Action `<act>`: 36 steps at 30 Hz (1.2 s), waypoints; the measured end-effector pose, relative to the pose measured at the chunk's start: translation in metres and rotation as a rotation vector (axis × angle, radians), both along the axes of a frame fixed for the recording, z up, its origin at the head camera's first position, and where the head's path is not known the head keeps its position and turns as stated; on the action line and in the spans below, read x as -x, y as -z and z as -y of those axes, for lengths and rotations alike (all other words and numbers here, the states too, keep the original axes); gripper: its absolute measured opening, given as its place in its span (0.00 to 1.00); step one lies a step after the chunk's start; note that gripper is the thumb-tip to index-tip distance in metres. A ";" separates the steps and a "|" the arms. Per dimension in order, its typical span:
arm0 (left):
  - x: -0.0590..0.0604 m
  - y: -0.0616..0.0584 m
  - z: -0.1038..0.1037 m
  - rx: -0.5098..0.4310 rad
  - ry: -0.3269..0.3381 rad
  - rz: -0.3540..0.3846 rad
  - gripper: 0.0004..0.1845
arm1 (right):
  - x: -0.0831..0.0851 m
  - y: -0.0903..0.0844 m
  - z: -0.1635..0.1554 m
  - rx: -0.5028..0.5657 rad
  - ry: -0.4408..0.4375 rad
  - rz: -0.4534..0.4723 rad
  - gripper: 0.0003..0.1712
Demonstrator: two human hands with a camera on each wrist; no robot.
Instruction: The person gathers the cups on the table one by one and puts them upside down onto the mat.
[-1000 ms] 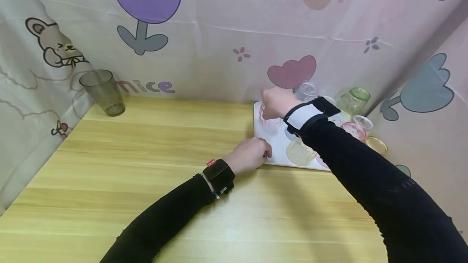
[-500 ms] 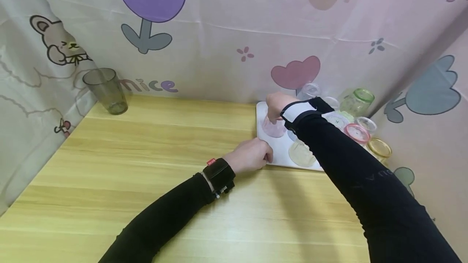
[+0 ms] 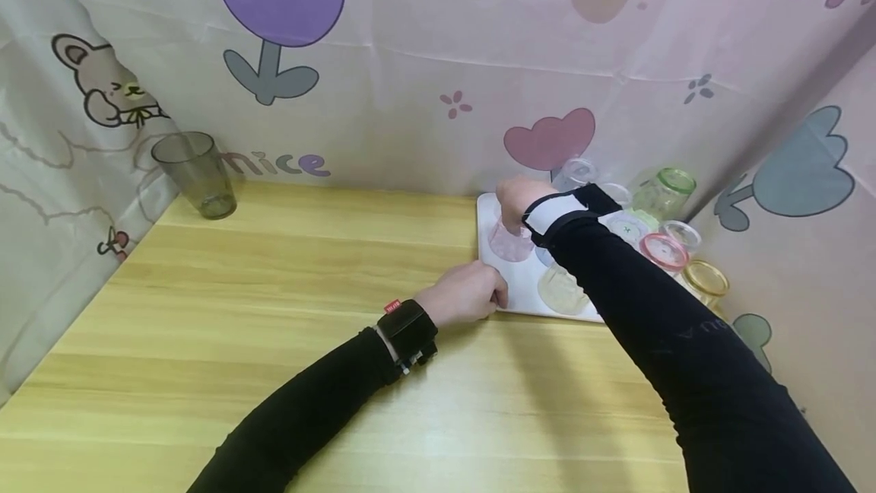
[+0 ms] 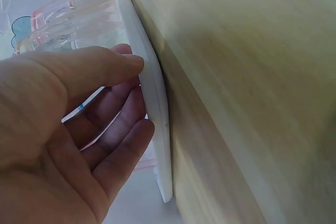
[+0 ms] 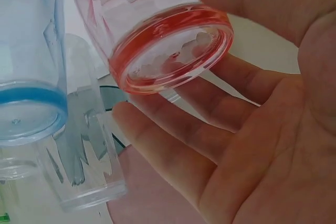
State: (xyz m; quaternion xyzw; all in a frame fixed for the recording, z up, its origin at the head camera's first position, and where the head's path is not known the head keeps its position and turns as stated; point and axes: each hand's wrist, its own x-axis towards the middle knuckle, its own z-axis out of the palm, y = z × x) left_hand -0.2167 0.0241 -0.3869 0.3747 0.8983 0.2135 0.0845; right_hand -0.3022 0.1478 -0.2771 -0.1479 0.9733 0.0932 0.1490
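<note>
At the back of the white tray (image 3: 523, 284), my right hand (image 3: 516, 200) holds an upturned pink cup (image 3: 510, 244) near its base. In the right wrist view the thumb lies along the side of the cup, and the fingers (image 5: 178, 114) curve around its red-rimmed base (image 5: 168, 51). My left hand (image 3: 465, 293) is at the tray's near left corner; its thumb and curled fingertips hold the tray's rim (image 4: 157, 98). A blue cup (image 5: 31, 108) and a clear cup (image 5: 94, 198) stand beside the pink one.
Several upturned cups crowd the tray's right side, among them a green one (image 3: 664, 192), a red-rimmed one (image 3: 664, 249) and a yellow one (image 3: 705, 280). A pale yellow cup (image 3: 563, 291) stands at the tray's front. A grey tumbler (image 3: 195, 177) stands upright at the back left.
My right hand has come down slightly and towards me, and the pink cup now shows clearly below it on the tray. The left hand stays at the tray's corner.
</note>
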 end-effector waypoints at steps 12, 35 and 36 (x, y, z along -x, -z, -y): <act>0.004 0.005 0.010 0.003 -0.004 -0.089 0.11 | -0.011 -0.007 0.003 0.226 -0.054 -0.192 0.22; 0.034 -0.025 0.147 -0.320 -0.575 -0.050 0.21 | -0.062 0.037 0.008 0.598 -0.032 -0.325 0.23; 0.034 -0.026 0.154 -0.327 -0.598 -0.050 0.21 | -0.063 0.042 0.007 0.588 -0.028 -0.302 0.23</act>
